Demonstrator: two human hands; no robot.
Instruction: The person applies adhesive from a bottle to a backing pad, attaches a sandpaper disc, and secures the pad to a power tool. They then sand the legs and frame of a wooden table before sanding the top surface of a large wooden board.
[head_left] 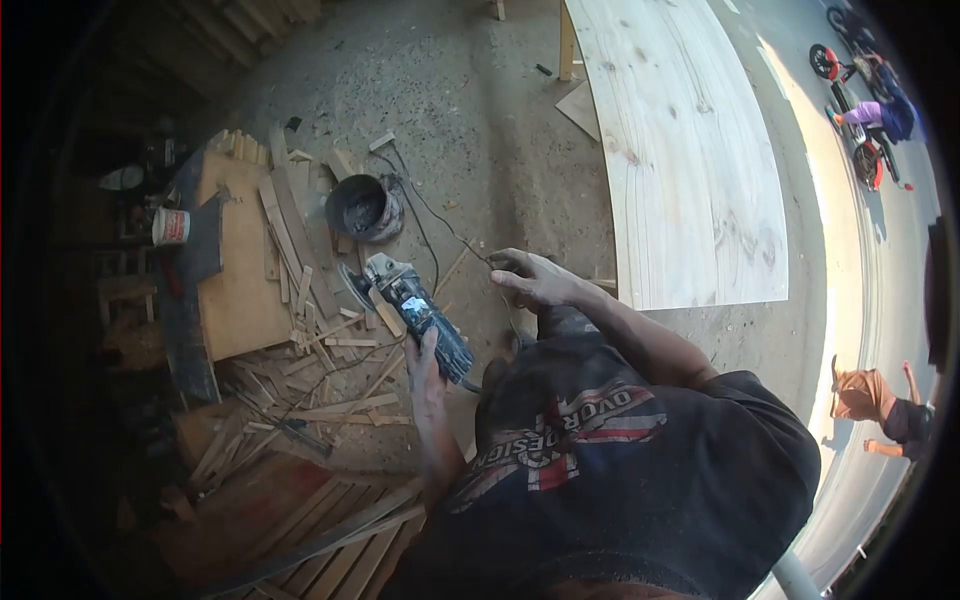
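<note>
In my left hand is a blue-green angle grinder, gripped round its body, with its metal head and round disc pointing up and away to the left. My right hand has its fingers closed on a thin dark power cord that trails over the ground toward a small pale plug or socket piece. A dark bucket stands on the ground just beyond the grinder's head.
Wood offcuts lie scattered on the left, around a plywood board. A white tub sits at far left. A large pale wood panel spans the right. Beyond it are a road, a motorbike with riders, and a walking person.
</note>
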